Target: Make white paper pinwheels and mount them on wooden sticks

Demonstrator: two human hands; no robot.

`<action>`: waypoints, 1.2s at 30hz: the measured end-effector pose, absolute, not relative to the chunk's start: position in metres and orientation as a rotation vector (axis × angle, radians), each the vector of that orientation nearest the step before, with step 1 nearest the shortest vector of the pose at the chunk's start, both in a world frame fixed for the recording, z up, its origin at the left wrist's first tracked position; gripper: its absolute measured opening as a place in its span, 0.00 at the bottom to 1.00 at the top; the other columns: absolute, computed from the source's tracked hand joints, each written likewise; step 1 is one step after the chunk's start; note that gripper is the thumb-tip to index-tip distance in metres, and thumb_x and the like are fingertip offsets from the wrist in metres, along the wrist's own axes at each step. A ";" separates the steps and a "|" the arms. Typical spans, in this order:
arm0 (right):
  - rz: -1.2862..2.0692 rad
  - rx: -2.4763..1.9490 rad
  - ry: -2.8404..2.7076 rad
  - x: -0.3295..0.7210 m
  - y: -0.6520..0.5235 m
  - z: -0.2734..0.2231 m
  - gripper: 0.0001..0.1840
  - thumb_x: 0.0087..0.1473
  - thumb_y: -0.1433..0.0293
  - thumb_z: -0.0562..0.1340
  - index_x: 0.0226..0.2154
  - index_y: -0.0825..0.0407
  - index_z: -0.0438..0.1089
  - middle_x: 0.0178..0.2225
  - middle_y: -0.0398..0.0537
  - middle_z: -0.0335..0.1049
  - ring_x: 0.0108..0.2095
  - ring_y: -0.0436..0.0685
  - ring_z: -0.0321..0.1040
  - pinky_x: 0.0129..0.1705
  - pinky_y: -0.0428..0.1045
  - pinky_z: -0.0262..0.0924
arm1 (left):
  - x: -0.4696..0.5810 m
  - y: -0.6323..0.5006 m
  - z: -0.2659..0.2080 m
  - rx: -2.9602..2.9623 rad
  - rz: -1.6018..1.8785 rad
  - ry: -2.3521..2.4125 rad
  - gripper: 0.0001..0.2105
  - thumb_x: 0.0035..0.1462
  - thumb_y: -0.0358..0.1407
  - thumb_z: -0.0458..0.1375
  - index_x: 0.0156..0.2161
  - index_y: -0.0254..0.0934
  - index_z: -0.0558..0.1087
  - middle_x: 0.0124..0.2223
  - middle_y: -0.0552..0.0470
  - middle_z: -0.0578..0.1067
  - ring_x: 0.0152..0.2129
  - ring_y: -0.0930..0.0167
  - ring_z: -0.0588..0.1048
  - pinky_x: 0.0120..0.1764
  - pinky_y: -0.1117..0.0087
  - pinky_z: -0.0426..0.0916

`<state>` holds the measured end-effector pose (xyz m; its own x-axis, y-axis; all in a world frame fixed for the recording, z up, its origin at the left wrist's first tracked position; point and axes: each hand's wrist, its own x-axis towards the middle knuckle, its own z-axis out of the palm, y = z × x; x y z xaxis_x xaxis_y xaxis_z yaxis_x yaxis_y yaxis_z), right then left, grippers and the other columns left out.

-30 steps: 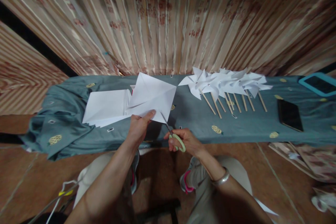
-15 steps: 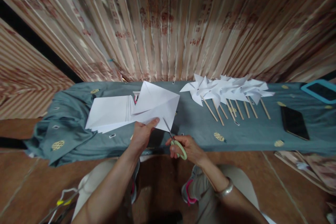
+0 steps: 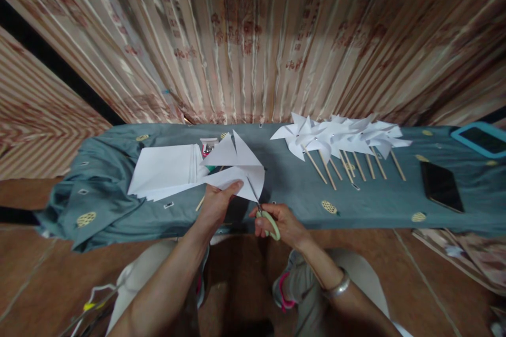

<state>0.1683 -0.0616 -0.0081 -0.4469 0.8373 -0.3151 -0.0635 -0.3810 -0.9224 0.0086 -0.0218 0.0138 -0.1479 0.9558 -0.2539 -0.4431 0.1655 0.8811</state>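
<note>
My left hand (image 3: 219,201) pinches a white sheet of paper (image 3: 247,160) along its near edge, thumb on top. Slits run in from its corners, and its far flaps stand apart. My right hand (image 3: 281,224) grips green-handled scissors (image 3: 270,225), whose blades are at the sheet's near right corner. Left of the held sheet lies a stack of white paper (image 3: 166,168). A small box (image 3: 207,146) with bits of red and green shows partly behind the sheet. Paper pinwheels (image 3: 340,136) on wooden sticks lie in an overlapping row to the right.
A teal patterned cloth (image 3: 292,189) covers the narrow table. Toward its right end lie a black phone (image 3: 441,186) and a blue-framed tablet (image 3: 484,139). A pleated curtain (image 3: 245,37) hangs directly behind. My knees are below the near edge.
The paper's far flaps have spread apart and its near part has bent, uncovering more of the small box. Both hands stay nearly in place, the scissors still at the near corner.
</note>
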 end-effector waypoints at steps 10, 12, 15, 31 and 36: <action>1.865 -1.153 -1.196 0.165 -0.062 -0.011 0.23 0.35 0.53 0.73 0.27 0.55 0.74 0.17 0.40 0.70 0.17 0.45 0.63 0.21 0.42 0.55 | 0.010 -0.023 0.012 0.532 1.352 1.065 0.22 0.31 0.30 0.72 0.38 0.37 0.77 0.30 0.53 0.80 0.28 0.69 0.77 0.37 0.70 0.70; 1.860 -1.162 -1.177 0.163 -0.061 -0.010 0.24 0.34 0.53 0.73 0.28 0.55 0.74 0.17 0.40 0.70 0.17 0.45 0.63 0.21 0.42 0.55 | 0.011 -0.024 0.011 0.518 1.342 1.043 0.22 0.31 0.30 0.72 0.38 0.36 0.77 0.30 0.53 0.80 0.28 0.70 0.77 0.36 0.71 0.70; 1.861 -1.163 -1.156 0.162 -0.060 -0.009 0.25 0.33 0.53 0.73 0.28 0.55 0.73 0.17 0.40 0.70 0.17 0.45 0.63 0.21 0.42 0.55 | 0.012 -0.025 0.012 0.501 1.339 1.023 0.23 0.31 0.29 0.72 0.39 0.35 0.77 0.31 0.53 0.81 0.29 0.71 0.77 0.36 0.71 0.71; 1.825 -1.170 -1.142 0.159 -0.059 -0.015 0.24 0.35 0.53 0.73 0.29 0.55 0.74 0.17 0.40 0.70 0.17 0.45 0.62 0.21 0.42 0.55 | 0.013 -0.028 0.017 0.491 1.295 1.029 0.25 0.29 0.31 0.73 0.40 0.33 0.77 0.34 0.50 0.81 0.34 0.66 0.78 0.40 0.68 0.70; 1.814 -1.157 -1.148 0.159 -0.059 -0.017 0.23 0.36 0.53 0.73 0.28 0.55 0.74 0.17 0.40 0.69 0.17 0.45 0.62 0.20 0.42 0.54 | 0.013 -0.028 0.016 0.516 1.311 1.020 0.24 0.31 0.31 0.72 0.40 0.33 0.77 0.36 0.50 0.81 0.32 0.68 0.77 0.39 0.69 0.70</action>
